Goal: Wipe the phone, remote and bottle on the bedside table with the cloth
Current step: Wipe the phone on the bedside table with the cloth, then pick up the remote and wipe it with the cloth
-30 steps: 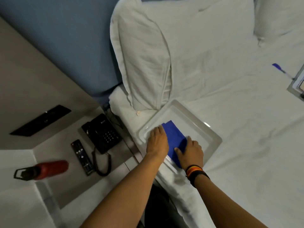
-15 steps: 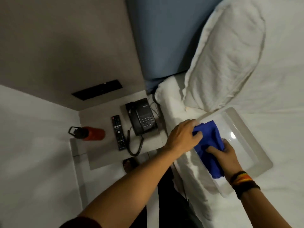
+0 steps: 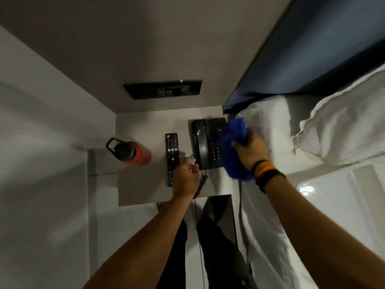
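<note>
A black desk phone [image 3: 205, 142] sits at the right of the grey bedside table [image 3: 143, 184]. Left of it lies a black remote [image 3: 171, 157], and further left a red bottle [image 3: 133, 152] with a black cap lies on its side. My right hand [image 3: 251, 151] grips a blue cloth [image 3: 233, 149] held over the phone's right side, covering part of its keypad. My left hand [image 3: 185, 177] hovers at the phone's front left corner, beside the remote's lower end and over the phone cord; its fingers are curled and I cannot tell whether they hold anything.
A white bed with a pillow [image 3: 341, 130] borders the table on the right, and a white tray [image 3: 333, 184] rests on it. A dark wall panel [image 3: 163, 89] sits above the table. My legs stand in the narrow gap below the table.
The cloth left the tray; my right hand carried it left to the phone. My left hand let go of it and moved down to the phone's front corner. The view swung left to the table.
</note>
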Motion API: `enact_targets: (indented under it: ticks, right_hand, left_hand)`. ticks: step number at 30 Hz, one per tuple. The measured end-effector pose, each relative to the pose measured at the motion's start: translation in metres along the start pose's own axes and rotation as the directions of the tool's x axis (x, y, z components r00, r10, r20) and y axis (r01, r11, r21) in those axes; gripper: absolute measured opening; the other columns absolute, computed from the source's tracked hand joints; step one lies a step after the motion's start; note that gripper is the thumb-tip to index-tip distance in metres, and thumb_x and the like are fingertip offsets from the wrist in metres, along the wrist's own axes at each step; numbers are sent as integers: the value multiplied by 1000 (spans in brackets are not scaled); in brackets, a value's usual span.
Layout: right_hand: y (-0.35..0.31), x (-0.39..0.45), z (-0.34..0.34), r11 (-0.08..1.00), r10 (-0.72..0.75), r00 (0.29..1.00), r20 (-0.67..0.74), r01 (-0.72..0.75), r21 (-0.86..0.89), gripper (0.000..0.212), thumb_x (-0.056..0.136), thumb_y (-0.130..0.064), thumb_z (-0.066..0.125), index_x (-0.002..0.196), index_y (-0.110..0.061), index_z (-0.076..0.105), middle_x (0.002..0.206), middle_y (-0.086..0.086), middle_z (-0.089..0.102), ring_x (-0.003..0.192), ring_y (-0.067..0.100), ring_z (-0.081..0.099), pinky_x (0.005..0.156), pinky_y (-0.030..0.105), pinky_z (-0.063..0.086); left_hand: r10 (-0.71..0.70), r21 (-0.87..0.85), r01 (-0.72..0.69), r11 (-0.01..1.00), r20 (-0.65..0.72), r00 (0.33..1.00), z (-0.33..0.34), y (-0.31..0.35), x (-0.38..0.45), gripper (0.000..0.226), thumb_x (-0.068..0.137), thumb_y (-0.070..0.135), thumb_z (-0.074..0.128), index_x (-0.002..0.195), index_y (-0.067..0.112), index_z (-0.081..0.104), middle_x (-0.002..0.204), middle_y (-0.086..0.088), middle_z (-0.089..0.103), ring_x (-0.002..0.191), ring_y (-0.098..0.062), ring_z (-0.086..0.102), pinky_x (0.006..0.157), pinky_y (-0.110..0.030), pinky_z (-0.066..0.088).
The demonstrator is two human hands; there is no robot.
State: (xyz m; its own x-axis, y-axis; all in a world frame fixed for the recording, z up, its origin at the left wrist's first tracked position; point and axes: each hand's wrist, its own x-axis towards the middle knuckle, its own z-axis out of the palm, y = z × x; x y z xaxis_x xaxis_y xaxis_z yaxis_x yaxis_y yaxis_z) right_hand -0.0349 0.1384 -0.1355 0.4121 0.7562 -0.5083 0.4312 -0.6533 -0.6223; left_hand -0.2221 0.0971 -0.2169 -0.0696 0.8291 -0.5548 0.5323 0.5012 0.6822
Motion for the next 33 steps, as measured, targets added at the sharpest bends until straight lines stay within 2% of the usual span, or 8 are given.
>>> enact_targets:
  ticks: [5,8,15,21,24,28,31,33]
  right_hand:
    - [-30,70,58,768,-433,897,91,420,-483,62,87,-4,55,145,-15,35,105,28,70,90,49,67,77,55,56]
    - [-26,89,86,519,-466,831,303,535,-667,85,86,0,53,157,-24,13,104,29,70,88,48,66,73,51,52]
    - [19,89,108,372,-484,761,432,626,-686,65,90,-8,57,148,-29,39,164,0,23,131,41,37,89,53,55]
    - [97,18,107,482,-435,777,454,628,-611,68,84,-6,65,141,-35,42,161,3,18,128,40,41,83,50,60]
    - [128,-11,115,545,-391,809,440,588,-598,70,80,-2,67,137,-35,45,160,-1,16,123,35,44,78,44,62]
    - [135,-34,118,551,-388,814,432,581,-599,61,76,0,70,126,-32,57,153,1,36,108,30,54,76,40,62]
    - [130,-51,112,785,-362,907,214,421,-454,53,75,3,64,115,-31,68,113,3,67,89,27,65,72,37,59]
    - [122,-60,104,977,-123,985,122,142,-162,50,84,1,48,108,-38,67,99,-6,69,89,18,65,79,33,52]
  left_hand:
    - [-41,3,41,999,-35,999,30,-47,39,26,112,23,51,121,11,73,114,-12,78,104,-23,75,60,-5,48]
    - [-104,-81,104,991,-2,995,44,-48,64,26,108,30,59,104,9,74,98,-17,79,90,-33,78,78,-46,67]
    - [-140,-101,137,985,-18,990,46,-50,81,14,104,24,65,95,17,74,94,-17,80,84,-34,78,79,-58,65]
    - [-126,18,127,992,-56,990,43,-47,79,14,105,10,59,100,11,72,97,-5,75,96,-27,74,78,-34,61]
    - [-39,14,39,999,-41,998,33,-51,77,15,105,11,62,109,10,77,109,-10,80,103,-27,75,89,-39,62]
    - [132,312,-34,949,-298,945,12,-66,62,23,100,22,69,120,11,70,122,-14,71,112,-32,68,90,-42,60]
    - [47,487,105,867,-289,956,-1,-72,53,51,93,37,76,132,9,59,136,-18,61,123,-35,59,101,-45,54]
    - [-65,532,184,827,-235,970,-3,-72,52,64,90,48,77,133,4,56,135,-20,61,120,-37,60,101,-46,52]
